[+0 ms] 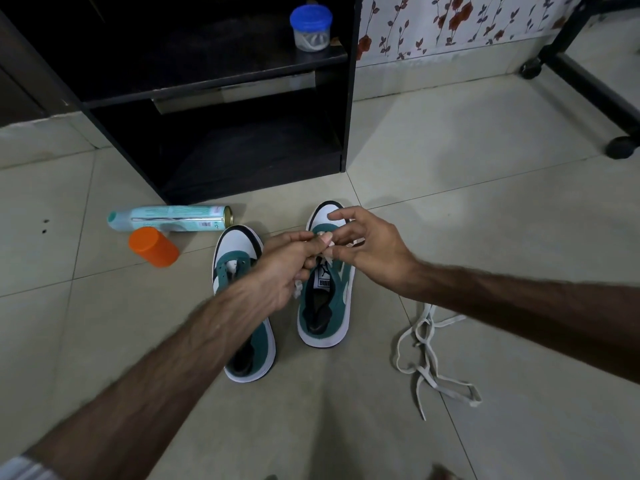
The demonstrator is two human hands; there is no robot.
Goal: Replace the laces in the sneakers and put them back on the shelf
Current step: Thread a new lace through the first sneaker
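Left hand [284, 268] pinches white lace [327, 263] over right sneaker [327, 289]; right hand [363, 244] pinches same lace. Left sneaker [242, 306] beside it, on floor [450, 202] before black shelf [214, 91]. Loose laces [429, 362] lie right of the pair.

— Where do the sneakers sit?
— Side by side on the floor [450, 188], before the shelf [214, 95]; left sneaker [242, 271], right sneaker [329, 306].
— Around them?
— Spray can [169, 219] and cap [153, 247] to the left; loose laces [427, 358] to the right; a jar [311, 27] on the shelf.
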